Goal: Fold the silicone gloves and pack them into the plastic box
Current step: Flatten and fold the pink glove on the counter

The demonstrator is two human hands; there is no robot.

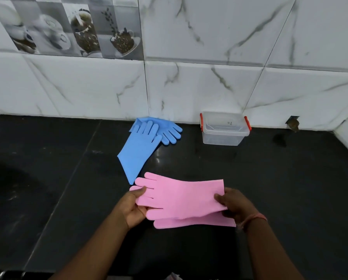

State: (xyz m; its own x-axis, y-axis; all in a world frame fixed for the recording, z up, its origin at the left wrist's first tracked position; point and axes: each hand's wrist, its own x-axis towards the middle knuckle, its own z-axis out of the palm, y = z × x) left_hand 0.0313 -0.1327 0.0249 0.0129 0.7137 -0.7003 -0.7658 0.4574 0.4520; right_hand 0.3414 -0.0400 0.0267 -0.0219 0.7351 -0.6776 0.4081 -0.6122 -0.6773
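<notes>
Two pink silicone gloves (181,199) lie stacked over the black counter, fingers pointing left. My left hand (133,209) pinches their finger end, thumb on top. My right hand (232,205) grips the cuff end of the top glove, lifting it slightly off the lower one. Two blue silicone gloves (140,146) lie farther back, one long and flat, the other partly beneath it against the wall. The clear plastic box (224,129) with orange clips stands by the wall at the back right, its lid on.
The black counter (270,178) runs to a white marble-tiled wall (209,87) behind and on the right. A small brown object (292,123) sits at the wall's foot to the right of the box.
</notes>
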